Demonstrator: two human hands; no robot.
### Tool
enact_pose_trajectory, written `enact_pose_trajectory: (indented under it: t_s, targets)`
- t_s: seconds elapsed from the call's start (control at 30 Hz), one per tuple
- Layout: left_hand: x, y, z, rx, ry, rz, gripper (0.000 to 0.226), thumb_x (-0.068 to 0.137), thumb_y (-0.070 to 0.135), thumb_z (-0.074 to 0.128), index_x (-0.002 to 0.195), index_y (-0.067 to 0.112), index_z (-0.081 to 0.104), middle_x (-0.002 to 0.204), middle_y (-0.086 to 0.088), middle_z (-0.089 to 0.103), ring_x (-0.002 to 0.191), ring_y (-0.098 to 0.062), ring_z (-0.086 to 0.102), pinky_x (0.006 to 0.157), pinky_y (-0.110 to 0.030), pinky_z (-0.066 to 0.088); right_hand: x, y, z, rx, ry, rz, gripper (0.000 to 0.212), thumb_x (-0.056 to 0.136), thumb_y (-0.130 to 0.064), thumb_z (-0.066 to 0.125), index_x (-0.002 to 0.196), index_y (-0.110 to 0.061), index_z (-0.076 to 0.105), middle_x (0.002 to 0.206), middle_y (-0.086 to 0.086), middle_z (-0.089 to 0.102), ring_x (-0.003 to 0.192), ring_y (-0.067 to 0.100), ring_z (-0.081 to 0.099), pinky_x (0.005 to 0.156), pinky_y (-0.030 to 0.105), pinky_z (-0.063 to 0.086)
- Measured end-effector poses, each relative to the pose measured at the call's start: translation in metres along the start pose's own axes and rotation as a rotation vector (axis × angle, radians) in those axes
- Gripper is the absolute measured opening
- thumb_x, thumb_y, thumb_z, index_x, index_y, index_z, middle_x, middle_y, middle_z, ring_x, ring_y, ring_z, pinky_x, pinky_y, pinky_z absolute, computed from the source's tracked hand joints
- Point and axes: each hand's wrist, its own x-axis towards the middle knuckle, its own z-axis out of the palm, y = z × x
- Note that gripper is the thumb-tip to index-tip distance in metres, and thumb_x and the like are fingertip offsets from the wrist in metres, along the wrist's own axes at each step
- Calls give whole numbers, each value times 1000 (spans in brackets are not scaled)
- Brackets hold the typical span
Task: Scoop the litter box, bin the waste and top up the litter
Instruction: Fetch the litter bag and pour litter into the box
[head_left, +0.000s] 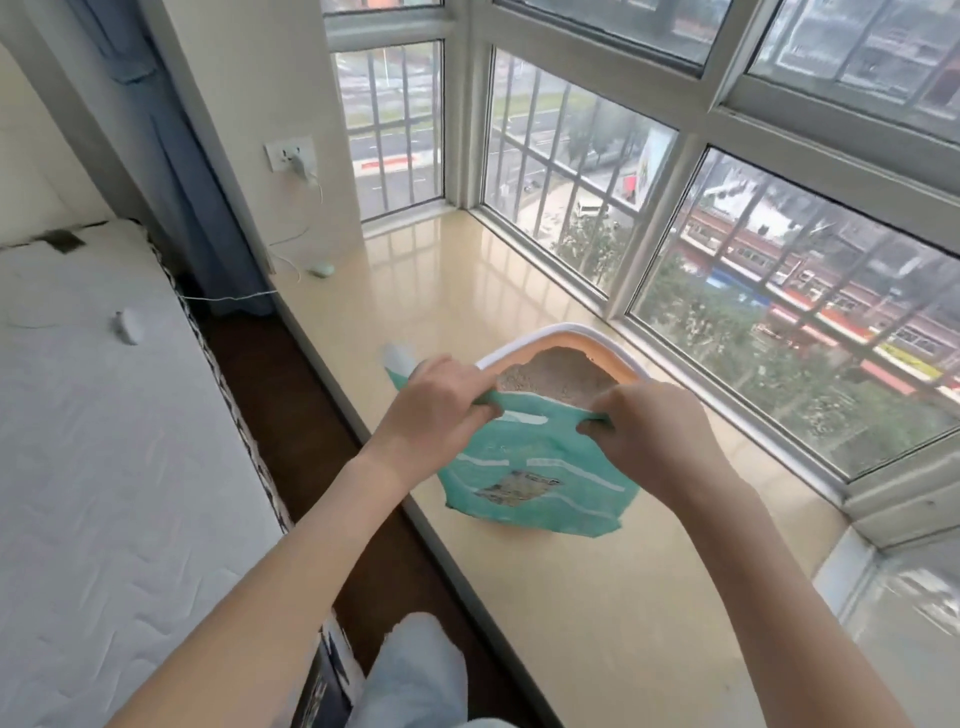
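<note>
Both the left hand (441, 397) and right hand (641, 434) pinch the top edge of a teal plastic litter bag (535, 493) standing just in front of the orange, white-rimmed litter box (566, 338).

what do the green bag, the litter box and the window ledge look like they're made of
The green litter bag: thin flexible plastic film, probably; it creases and folds where both hands pinch its top edge. The litter box: moulded plastic, likely, with a smooth white rim and orange inner wall. The window ledge: glossy cream stone or tile, judging by its mirror-like window reflections.
</note>
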Motion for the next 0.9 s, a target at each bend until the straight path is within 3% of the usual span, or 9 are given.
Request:
enact_pose_trajectory:
  t_s: [0.13,0.33,0.43,0.53,0.63,0.7,0.73,0.8,0.9]
  targets:
    - [28,-46,-3,-91,69,-28,59,73,34,78,125,18,55,119,2,58,111,-17,48,101,-35,36,49,7,-17,-68,-8,4,23,92,-37,55,90,-22,72,73,-2,60,73,24,57,57,26,37]
    - [85,-128,4,-239,84,-92,92,69,38,80,144,19,30,144,1,31,134,-14,25,111,-28,22,123,9,-49,-12,-43,126,13,82,-33,70,77,-22,73,59,-7,56,63,21,56,59,29,51]
    - [107,-162,8,-539,-22,-291,106,68,39,81,148,22,15,148,7,21,137,-8,21,109,-24,21,149,3,-65,4,-107,195,29,83,-32,71,56,-28,60,51,-13,48,56,13,49,54,28,47]
    - [135,-193,16,-891,-161,-470,119,63,38,82,150,27,2,156,10,9,139,-3,18,111,-25,19,166,1,-71,39,-77,256,14,83,-30,72,70,-23,72,49,-19,43,51,-1,40,47,20,31]
    - [165,-221,25,-957,-336,-443,101,62,45,84,142,49,22,156,17,3,141,-4,19,112,-27,21,177,3,-73,80,-5,305,9,81,-30,74,82,-21,77,52,-19,50,51,-3,43,48,20,31]
    - [183,-228,29,-998,-427,-386,77,58,52,84,118,68,38,155,12,19,139,-6,26,108,-27,26,182,6,-74,75,15,325,16,81,-31,73,81,-15,76,58,-5,60,54,12,49,49,23,34]
    - [192,-231,31,-1058,-447,-381,74,59,47,84,119,62,44,149,8,37,134,-7,35,103,-25,32,185,8,-75,73,24,337,20,82,-31,73,79,-11,75,59,0,60,56,17,50,50,23,34]
    - [208,-232,35,-1141,-439,-383,62,64,30,83,121,29,58,120,5,66,112,-8,58,90,-26,45,190,14,-74,112,53,352,19,82,-30,74,77,-11,74,58,-1,59,55,16,49,52,23,36]
    - [221,-225,35,-1122,-292,-499,23,71,7,80,93,9,72,83,9,73,78,-8,66,72,-27,50,200,26,-69,130,64,357,17,82,-30,74,82,-13,76,64,2,65,60,21,55,59,29,45]
